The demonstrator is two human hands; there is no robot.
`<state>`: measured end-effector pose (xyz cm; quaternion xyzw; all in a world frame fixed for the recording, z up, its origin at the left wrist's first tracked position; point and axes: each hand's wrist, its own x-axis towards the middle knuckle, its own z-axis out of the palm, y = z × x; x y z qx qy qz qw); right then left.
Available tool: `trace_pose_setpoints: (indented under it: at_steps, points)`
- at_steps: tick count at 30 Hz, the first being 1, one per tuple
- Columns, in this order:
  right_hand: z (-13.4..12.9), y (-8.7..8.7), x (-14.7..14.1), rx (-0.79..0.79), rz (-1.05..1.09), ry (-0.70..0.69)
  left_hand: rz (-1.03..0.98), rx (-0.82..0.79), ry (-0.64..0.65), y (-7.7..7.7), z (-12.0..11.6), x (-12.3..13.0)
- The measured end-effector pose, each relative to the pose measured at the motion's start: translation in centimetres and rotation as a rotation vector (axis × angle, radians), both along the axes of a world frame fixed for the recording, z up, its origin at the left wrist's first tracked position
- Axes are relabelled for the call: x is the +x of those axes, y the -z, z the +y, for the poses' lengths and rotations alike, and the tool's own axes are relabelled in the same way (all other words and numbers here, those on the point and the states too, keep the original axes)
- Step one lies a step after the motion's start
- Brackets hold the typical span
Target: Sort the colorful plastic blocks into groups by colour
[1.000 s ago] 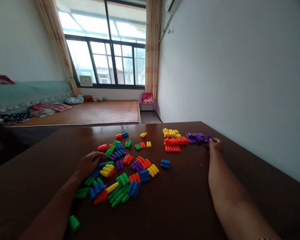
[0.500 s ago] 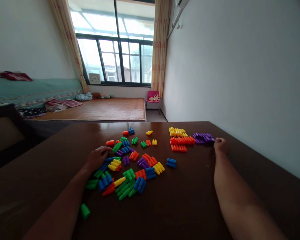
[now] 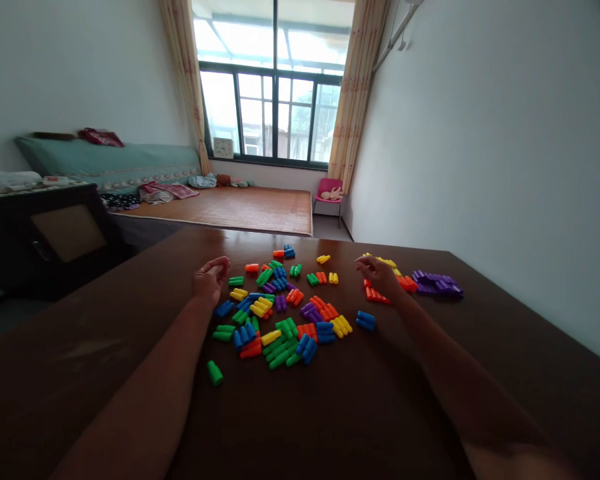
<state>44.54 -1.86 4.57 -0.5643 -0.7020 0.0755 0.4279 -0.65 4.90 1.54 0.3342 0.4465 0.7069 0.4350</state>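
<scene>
Past the left edge of a loose pile of colourful plastic connector blocks [image 3: 280, 347], my left hand [image 3: 209, 283] is raised, its thumb and fingers bent together; I cannot make out anything between them. A green block [image 3: 236, 281] and a yellow block [image 3: 239, 293] lie just right of it. My right hand [image 3: 377, 272] hovers palm down by the sorted rows, fingers stretched leftward and holding nothing visible. It partly hides the yellow row [image 3: 386, 262] and the orange rows [image 3: 375, 293]. The purple row [image 3: 437, 283] sits farther right.
A single blue block [image 3: 365, 320] lies between the pile and my right forearm. One green block [image 3: 215, 373] is near my left forearm. The dark table [image 3: 330, 413] ends before a bed [image 3: 240, 210], with a pink chair [image 3: 329, 189] and a dark cabinet [image 3: 65, 227] beyond.
My right hand has left the end of the purple row and moved left, over the yellow and orange rows. My left hand has drawn up off the pile. The view has turned left.
</scene>
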Motion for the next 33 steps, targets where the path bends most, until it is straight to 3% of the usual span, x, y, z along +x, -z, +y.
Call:
trace_pose_setpoints:
  at_steps: [3,5,10,12,16,20,22,24,26,29,33]
  points:
    - [-1.2,0.5,-6.2,-0.066,-0.119,-0.217,0.047,-0.079,-0.063,0.6,0.1,-0.5]
    - [-2.3,0.5,-8.7,-0.126,-0.181,-0.31,0.083,-0.098,-0.062,1.0,0.1,-0.3]
    - [-5.0,-0.7,-11.4,-0.227,-0.422,-0.716,0.127,-0.068,0.032,1.6,0.0,1.4]
    - [-5.6,-0.8,-11.8,-0.244,-0.489,-0.811,0.134,-0.055,0.065,1.8,-0.2,2.2]
    - [-5.1,0.7,-11.7,-0.207,-0.479,-0.768,0.157,-0.018,0.097,1.7,-0.3,2.9]
    - [-3.6,2.4,-10.5,-0.102,-0.372,-0.461,0.249,0.069,0.009,0.5,-0.5,2.8]
    - [-3.3,2.6,-9.9,-0.069,-0.321,-0.295,0.318,0.132,-0.021,-0.4,-0.8,2.8]
    - [-3.5,2.3,-9.6,-0.053,-0.277,-0.22,0.378,0.174,0.016,-1.3,-1.2,3.0]
    - [-4.2,1.9,-9.9,-0.052,-0.246,-0.249,0.451,0.188,0.099,-2.1,-1.8,3.6]
    - [-5.5,1.8,-11.0,-0.051,-0.278,-0.405,0.627,0.178,0.281,-3.2,-2.6,5.0]
    - [-6.7,3.0,-12.3,-0.035,-0.411,-0.546,0.989,0.28,0.599,-4.8,-3.9,6.4]
